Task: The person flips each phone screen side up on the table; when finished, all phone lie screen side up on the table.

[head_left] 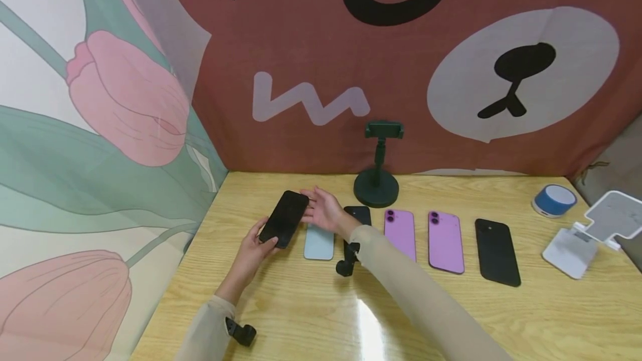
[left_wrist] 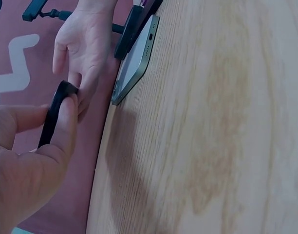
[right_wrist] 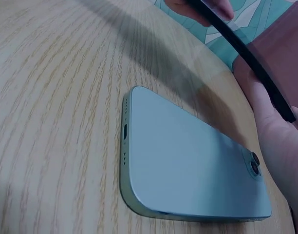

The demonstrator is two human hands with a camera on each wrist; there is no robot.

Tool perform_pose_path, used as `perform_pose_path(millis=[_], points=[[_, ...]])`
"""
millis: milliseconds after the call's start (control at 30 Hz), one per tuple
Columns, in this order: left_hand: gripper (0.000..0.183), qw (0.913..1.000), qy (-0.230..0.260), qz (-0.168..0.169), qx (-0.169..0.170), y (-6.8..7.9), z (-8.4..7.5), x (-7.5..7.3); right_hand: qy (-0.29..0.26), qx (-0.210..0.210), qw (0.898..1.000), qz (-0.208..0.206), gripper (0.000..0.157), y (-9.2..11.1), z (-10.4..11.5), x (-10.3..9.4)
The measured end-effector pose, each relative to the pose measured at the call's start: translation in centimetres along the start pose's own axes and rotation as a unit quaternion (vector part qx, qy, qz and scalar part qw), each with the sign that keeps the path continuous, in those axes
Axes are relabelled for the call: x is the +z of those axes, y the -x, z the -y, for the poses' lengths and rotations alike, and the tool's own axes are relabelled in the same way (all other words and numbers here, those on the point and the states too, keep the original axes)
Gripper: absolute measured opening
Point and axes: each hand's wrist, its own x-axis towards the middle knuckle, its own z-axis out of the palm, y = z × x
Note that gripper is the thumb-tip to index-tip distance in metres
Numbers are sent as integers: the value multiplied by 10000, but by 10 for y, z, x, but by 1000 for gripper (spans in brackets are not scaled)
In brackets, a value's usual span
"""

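My left hand [head_left: 252, 254] grips a black phone [head_left: 283, 219] near its lower end, thumb on the front face, and holds it tilted above the table. My right hand [head_left: 326, 211] reaches in from the other side, palm turned up and fingers extended, with the fingertips at the phone's right edge. In the right wrist view the phone appears edge-on, and the right hand [right_wrist: 280, 146] overlaps its near end. Below the hands a light blue phone [right_wrist: 193, 161] lies back up on the table, its two camera lenses at the far end; the right hand covers its top in the head view.
To the right lie a dark phone [head_left: 358, 214] partly under the right forearm, two pink-purple phones [head_left: 399, 233] and a black phone [head_left: 497, 252]. A dark phone stand [head_left: 377, 187] rises behind them. A blue round device [head_left: 554, 200] and a white folding stand [head_left: 572, 252] occupy the right side.
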Motion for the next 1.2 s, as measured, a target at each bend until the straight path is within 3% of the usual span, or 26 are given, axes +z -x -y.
perform_pose_path(millis=[333, 533, 833, 1200], points=[[74, 9992, 7, 263, -302, 1, 3, -2, -43, 63, 9998, -198, 72, -2, -2, 6], [73, 9993, -37, 151, -345, 0, 10, -4, -79, 133, 9987, -480, 81, -7, -8, 11], [76, 9985, -300, -53, -452, -2, 20, -8, 91, 279, 9980, -566, 83, -9, -16, 18], [77, 9969, -537, 41, -571, -3, 22, -10, 314, 364, 9961, -743, 85, -12, -18, 21]])
